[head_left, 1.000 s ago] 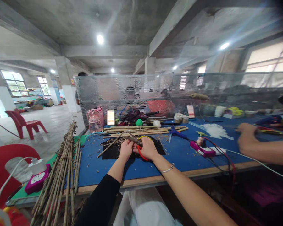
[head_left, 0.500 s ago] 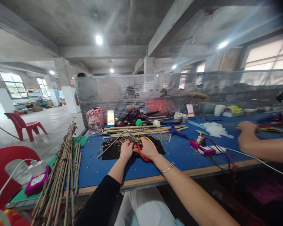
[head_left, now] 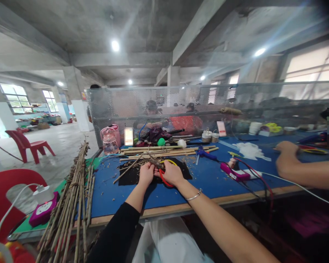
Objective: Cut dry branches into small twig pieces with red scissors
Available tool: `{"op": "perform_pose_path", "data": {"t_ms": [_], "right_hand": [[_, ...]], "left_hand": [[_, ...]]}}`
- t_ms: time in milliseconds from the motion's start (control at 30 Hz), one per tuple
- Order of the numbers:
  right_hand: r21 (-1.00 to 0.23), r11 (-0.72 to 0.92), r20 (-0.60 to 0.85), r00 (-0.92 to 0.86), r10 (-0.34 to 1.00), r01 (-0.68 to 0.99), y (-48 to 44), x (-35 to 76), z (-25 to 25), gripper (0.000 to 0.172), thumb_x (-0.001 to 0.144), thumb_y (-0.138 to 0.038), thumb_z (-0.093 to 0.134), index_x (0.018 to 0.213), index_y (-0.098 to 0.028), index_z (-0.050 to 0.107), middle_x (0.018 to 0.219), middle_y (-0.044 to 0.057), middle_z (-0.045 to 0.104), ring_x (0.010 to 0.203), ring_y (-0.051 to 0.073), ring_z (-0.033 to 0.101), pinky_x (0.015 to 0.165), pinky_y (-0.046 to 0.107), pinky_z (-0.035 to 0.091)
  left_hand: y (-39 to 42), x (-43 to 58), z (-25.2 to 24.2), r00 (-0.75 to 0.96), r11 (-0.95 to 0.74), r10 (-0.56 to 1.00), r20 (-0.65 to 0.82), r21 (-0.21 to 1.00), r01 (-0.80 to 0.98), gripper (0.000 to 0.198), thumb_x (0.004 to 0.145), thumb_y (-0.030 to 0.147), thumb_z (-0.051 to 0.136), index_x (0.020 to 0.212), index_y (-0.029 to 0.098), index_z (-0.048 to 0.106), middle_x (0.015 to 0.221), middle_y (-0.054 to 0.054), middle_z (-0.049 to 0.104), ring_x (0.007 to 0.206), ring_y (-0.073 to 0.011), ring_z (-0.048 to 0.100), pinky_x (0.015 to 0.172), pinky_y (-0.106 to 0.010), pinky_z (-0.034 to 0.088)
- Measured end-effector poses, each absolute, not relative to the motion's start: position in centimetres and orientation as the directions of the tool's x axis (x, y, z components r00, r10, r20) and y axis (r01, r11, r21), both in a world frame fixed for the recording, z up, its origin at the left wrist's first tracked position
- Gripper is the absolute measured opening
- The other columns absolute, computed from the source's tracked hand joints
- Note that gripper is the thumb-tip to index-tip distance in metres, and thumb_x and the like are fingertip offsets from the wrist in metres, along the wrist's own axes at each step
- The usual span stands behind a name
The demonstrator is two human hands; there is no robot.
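I saw the twig (head_left: 150,160) at the middle of the bench (head_left: 208,184), held just above a black mat (head_left: 126,178). My left hand (head_left: 146,174) had its fingers closed round the near end of it. My right hand (head_left: 172,173) touched the left at three o'clock, with its fingers curled through the red and yellow loops of the cutters (head_left: 162,178). I could not tell whether the blades were parted.

I judged the twig light, dry and stiff, likely to snap rather than bend, and rough enough not to slip. The best hold looked to be on the thicker stem close beside the blades, not on the thin forked tips at eleven o'clock.

The mat looked soft and was strewn with bark chips. The blue top beyond it seemed smooth and flat, with a bare wooden edge at six o'clock.

- A bundle of sticks (head_left: 74,197) lay over the bench edge at eight o'clock.
- Pale canes (head_left: 164,151) lay across at twelve o'clock.
- A glue gun (head_left: 234,174) with its cord sat at three o'clock.
- A co-worker's hand (head_left: 286,153) rested further off the same way.

A mesh screen (head_left: 181,106) closed off the back of the bench. Past it the room was a bare concrete hall, with a red chair (head_left: 27,144) at ten o'clock.
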State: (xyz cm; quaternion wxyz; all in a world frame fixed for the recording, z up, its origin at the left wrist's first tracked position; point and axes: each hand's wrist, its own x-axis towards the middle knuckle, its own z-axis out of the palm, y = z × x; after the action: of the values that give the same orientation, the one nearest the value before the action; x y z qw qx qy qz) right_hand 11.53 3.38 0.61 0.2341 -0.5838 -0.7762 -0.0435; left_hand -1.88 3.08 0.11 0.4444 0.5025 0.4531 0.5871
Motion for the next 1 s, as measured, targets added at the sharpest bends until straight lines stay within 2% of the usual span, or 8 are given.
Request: {"op": "perform_pose_path", "data": {"t_ms": [133,433,633,700,867,1000], "right_hand": [[-0.169,0.347,0.507,-0.221,0.833,0.923,3.5,11.5,0.7,0.055,0.065,-0.062,0.055,0.092,-0.014,0.049,0.089,0.01,0.059,0.087,0.024,0.056,0.073,0.032,0.038],[-0.204,0.282,0.346,-0.2,0.916,0.937,3.3,11.5,0.9,0.055,0.067,-0.066,0.051,0.094,-0.018,0.049,0.084,0.009,0.063,0.08,0.023,0.061,0.065,0.028,0.039],[-0.209,0.251,0.31,-0.179,0.934,0.945,3.3,11.5,1.0,0.054,0.066,-0.067,0.05,0.091,-0.019,0.052,0.085,0.009,0.064,0.081,0.023,0.062,0.065,0.028,0.04],[-0.226,0.246,0.303,-0.172,0.937,0.942,3.3,11.6,0.9,0.052,0.067,-0.067,0.049,0.09,-0.02,0.053,0.086,0.009,0.065,0.081,0.023,0.062,0.065,0.028,0.041],[-0.245,0.245,0.292,-0.17,0.941,0.938,3.6,11.7,0.7,0.051,0.068,-0.068,0.047,0.087,-0.021,0.053,0.084,0.007,0.065,0.078,0.023,0.062,0.063,0.028,0.04],[-0.232,0.25,0.338,-0.163,0.927,0.94,3.8,11.8,0.5,0.053,0.068,-0.068,0.047,0.089,-0.02,0.051,0.082,0.007,0.063,0.078,0.023,0.061,0.063,0.029,0.04]], "left_hand": [[3.1,-1.7,0.0,-0.072,-0.212,0.975,0.209,0.977,-0.033,0.015,0.071,0.022,0.053,0.059,0.015,0.058,0.055,-0.003,0.062,0.047,-0.0113,0.054,0.046,-0.019,0.042],[3.5,-1.9,-0.3,-0.093,-0.186,0.979,0.18,0.98,-0.065,0.011,0.072,0.022,0.05,0.066,0.016,0.057,0.058,-0.001,0.059,0.049,-0.0104,0.053,0.047,-0.019,0.042],[3.4,-2.6,-0.4,-0.122,-0.26,0.952,0.28,0.952,0.161,0.015,0.073,0.023,0.049,0.064,0.017,0.059,0.054,0.0,0.056,0.045,-0.0092,0.046,0.047,-0.019,0.038],[3.5,-2.8,-0.6,-0.125,-0.275,0.946,0.3,0.944,0.185,0.015,0.073,0.024,0.05,0.068,0.017,0.062,0.055,0.0,0.057,0.045,-0.0093,0.045,0.047,-0.019,0.037],[3.9,-3.2,-0.8,-0.14,-0.265,0.951,0.274,0.961,0.079,0.012,0.072,0.022,0.054,0.079,0.016,0.063,0.058,-0.001,0.058,0.049,-0.0092,0.049,0.048,-0.018,0.038],[4.1,-2.9,-0.5,-0.182,-0.194,0.968,0.17,0.974,-0.12,0.018,0.074,0.018,0.053,0.091,0.014,0.057,0.064,-0.001,0.059,0.053,-0.0081,0.052,0.047,-0.016,0.039]]}}
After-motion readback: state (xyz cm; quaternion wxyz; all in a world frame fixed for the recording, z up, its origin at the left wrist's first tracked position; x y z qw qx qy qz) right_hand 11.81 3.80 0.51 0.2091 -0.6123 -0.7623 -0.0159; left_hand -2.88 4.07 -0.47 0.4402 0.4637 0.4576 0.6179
